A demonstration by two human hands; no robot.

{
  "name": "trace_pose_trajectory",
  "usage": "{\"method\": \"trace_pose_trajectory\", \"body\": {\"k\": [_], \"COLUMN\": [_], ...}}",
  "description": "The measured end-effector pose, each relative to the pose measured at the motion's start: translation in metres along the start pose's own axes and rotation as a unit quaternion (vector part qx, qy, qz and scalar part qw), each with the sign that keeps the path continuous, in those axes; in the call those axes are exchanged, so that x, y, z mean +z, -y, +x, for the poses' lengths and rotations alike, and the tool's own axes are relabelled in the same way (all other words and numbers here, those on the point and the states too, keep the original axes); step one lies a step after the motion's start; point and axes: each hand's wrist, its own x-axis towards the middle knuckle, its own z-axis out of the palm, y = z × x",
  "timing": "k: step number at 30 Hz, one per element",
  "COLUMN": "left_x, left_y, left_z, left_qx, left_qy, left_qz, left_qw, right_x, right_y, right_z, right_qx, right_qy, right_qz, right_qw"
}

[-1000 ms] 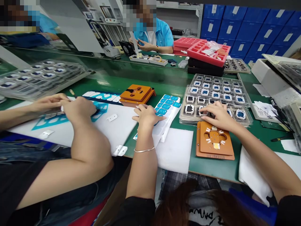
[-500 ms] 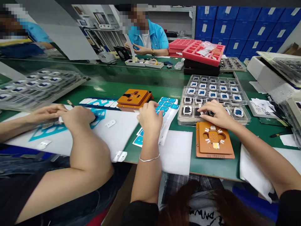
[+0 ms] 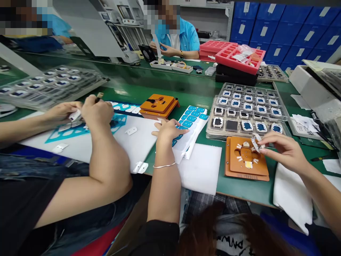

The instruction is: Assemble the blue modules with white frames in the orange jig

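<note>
My right hand (image 3: 285, 149) pinches a small white watch-case frame (image 3: 256, 143), tilted on edge above the orange fixture (image 3: 233, 161). That fixture has a cut-out middle, white pieces around it and a yellow patch near its front. Behind it, the clear plastic tray (image 3: 209, 133) holds rows of similar frames with blue or dark centres. My left hand (image 3: 168, 129) is spread, fingers apart, at the left edge of the sheets of blue stickers (image 3: 195, 113). Whether its fingertips touch the sheets, I cannot tell.
At left, a co-worker's hands (image 3: 87, 112) hold a white part over a blue cut-out sheet. A second orange fixture (image 3: 160, 103) stands behind my left hand. White foam (image 3: 201, 169) lies in front. Red trays (image 3: 239, 58) are stacked at the back; another person sits opposite.
My right hand has lifted a watch-case frame from the tray and moved right and nearer, over the fixture's edge. My left hand's fingers have spread and lowered toward the sticker sheets.
</note>
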Motion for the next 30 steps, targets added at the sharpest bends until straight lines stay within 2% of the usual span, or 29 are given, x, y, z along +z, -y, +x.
{"method": "trace_pose_trajectory", "body": {"k": [4, 12, 14, 16, 18, 19, 22, 24, 25, 27, 30], "left_x": [0.000, 0.002, 0.003, 0.003, 0.005, 0.006, 0.015, 0.024, 0.029, 0.039, 0.048], "left_y": [-0.002, -0.011, -0.011, -0.010, -0.012, -0.014, -0.026, -0.036, -0.041, -0.048, -0.053], "left_z": [-0.005, -0.023, -0.026, -0.030, -0.038, -0.043, -0.065, -0.082, -0.090, -0.103, -0.113], "left_qx": [0.000, 0.033, 0.062, 0.136, 0.237, 0.293, 0.475, 0.602, 0.657, 0.739, 0.782], "left_qy": [-0.026, -0.096, -0.102, -0.111, -0.132, -0.150, -0.197, -0.162, -0.130, -0.078, -0.052], "left_qz": [-0.016, -0.007, -0.023, -0.091, -0.198, -0.254, -0.379, -0.387, -0.358, -0.267, -0.152], "left_qw": [1.000, 0.995, 0.993, 0.980, 0.942, 0.909, 0.770, 0.680, 0.650, 0.614, 0.602], "right_x": [-0.003, 0.000, 0.000, 0.000, 0.001, 0.001, 0.002, 0.003, 0.003, 0.005, 0.006], "right_y": [-0.002, -0.003, -0.002, -0.002, -0.001, -0.001, 0.000, 0.002, 0.002, 0.003, 0.003], "right_z": [-0.014, -0.022, -0.022, -0.021, -0.021, -0.020, -0.019, -0.019, -0.019, -0.019, -0.020], "right_qx": [-0.007, -0.012, -0.012, -0.005, 0.004, 0.007, 0.010, 0.020, 0.028, 0.042, 0.034], "right_qy": [-0.003, 0.015, 0.012, 0.012, 0.019, 0.023, 0.023, 0.012, 0.007, 0.006, 0.016], "right_qz": [0.021, -0.053, -0.067, -0.074, -0.075, -0.075, -0.079, -0.078, -0.074, -0.064, -0.066], "right_qw": [1.000, 0.998, 0.998, 0.997, 0.997, 0.997, 0.997, 0.997, 0.997, 0.997, 0.997]}}
